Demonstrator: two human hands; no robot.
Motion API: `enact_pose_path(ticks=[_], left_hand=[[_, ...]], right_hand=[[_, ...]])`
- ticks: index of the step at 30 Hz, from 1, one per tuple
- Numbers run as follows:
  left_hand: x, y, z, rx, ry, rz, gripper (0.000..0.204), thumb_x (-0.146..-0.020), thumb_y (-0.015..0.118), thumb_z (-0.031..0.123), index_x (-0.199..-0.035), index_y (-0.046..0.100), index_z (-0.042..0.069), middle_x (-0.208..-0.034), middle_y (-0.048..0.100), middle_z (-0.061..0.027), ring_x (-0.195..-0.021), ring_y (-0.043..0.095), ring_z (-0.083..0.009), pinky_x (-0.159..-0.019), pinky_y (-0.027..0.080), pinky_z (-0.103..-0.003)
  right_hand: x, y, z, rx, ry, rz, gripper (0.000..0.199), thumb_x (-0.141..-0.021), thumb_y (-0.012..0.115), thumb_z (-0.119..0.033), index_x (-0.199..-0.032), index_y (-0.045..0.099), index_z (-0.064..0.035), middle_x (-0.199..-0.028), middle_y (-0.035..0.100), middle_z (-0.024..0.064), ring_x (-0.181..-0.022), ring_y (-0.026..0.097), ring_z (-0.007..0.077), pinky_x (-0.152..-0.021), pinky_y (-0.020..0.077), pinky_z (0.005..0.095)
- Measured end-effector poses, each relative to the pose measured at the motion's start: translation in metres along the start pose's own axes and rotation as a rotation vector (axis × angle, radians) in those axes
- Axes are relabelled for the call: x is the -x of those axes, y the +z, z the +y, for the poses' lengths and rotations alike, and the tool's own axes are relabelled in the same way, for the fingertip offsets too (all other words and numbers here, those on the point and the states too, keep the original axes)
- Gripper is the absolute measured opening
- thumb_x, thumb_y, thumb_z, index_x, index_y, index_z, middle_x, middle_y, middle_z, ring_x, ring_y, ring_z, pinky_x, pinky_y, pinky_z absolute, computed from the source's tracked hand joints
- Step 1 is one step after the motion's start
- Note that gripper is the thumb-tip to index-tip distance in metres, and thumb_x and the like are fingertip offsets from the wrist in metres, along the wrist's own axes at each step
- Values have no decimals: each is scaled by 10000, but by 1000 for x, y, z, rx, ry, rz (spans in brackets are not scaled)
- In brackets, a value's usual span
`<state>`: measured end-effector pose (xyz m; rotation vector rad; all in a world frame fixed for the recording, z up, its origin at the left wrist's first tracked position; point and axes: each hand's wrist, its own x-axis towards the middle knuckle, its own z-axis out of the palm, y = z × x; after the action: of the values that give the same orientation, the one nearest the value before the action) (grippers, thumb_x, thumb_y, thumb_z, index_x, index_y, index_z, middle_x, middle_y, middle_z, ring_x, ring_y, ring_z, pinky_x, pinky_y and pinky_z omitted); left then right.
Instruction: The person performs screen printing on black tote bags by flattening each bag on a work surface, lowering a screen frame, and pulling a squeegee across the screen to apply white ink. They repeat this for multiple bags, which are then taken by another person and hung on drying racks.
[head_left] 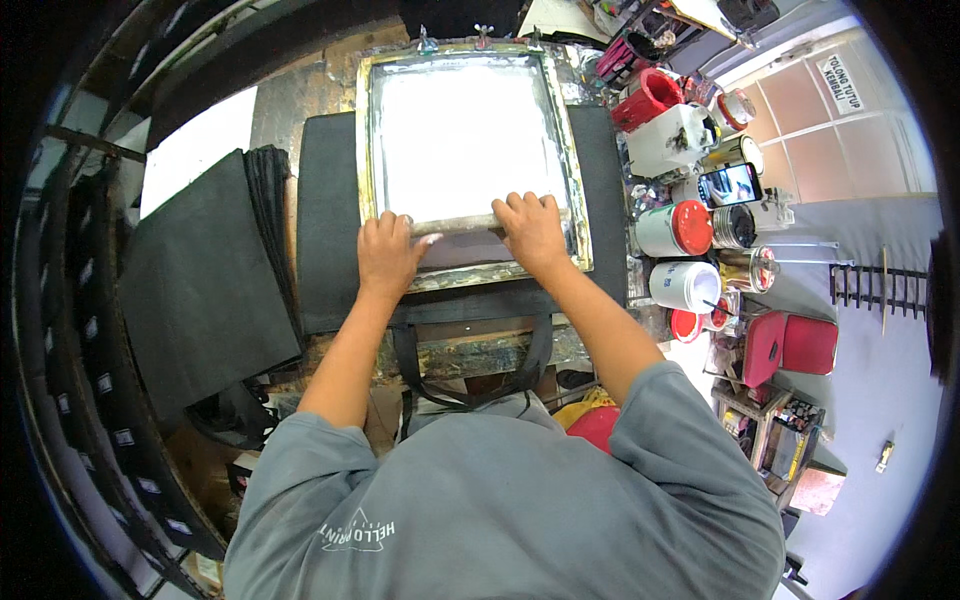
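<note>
Left hand (387, 252), right hand (531, 232), grips closed round the squeegee (458, 225) across the screen frame (365, 135): a stroke, seemingly, wanting even pressure next!

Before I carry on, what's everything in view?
Paint-stained wooden table: 1, brown, centre
Flat fabric bag: 1, black, on table
Rectangular stained frame: 1, yellowish, over bag
Long bar: 1, grey-brown, across frame
Flat layered stack: 1, black, left
Flat sheet: 1, white, upper left
Cylindrical containers: many, mixed colours, right
Lit phone: 1, black, among containers
Padded chair: 1, red, right
Tiered rack: 1, dark, far left
Shirt: 1, grey, bottom
Left hand and right hand: 2, bare, gripping bar
</note>
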<state>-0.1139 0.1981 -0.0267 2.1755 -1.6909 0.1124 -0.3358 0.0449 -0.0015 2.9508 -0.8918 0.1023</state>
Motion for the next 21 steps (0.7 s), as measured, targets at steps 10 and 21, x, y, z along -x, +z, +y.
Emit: enact_pose_path(ticks=[10, 21], left_hand=[[89, -25, -23, -76, -418, -270, 1146, -715, 916, 631, -1567, 462, 13, -1426, 491, -187, -1278, 470, -364, -1146, 314, -514], [76, -73, -14, 691, -469, 196, 879, -780, 946, 357, -1480, 602, -48, -1136, 742, -92, -1011, 680, -244, -982, 502, -406]], right_hand=[[34, -9, -14, -114, 11, -95, 464, -887, 811, -281, -1279, 634, -105, -1156, 632, 94, -1115, 597, 294, -1008, 386, 514], [18, -118, -14, -143, 52, 139, 536, -901, 742, -539, -1181, 664, -88, -1129, 604, 110, -1090, 552, 301, -1021, 339, 547]])
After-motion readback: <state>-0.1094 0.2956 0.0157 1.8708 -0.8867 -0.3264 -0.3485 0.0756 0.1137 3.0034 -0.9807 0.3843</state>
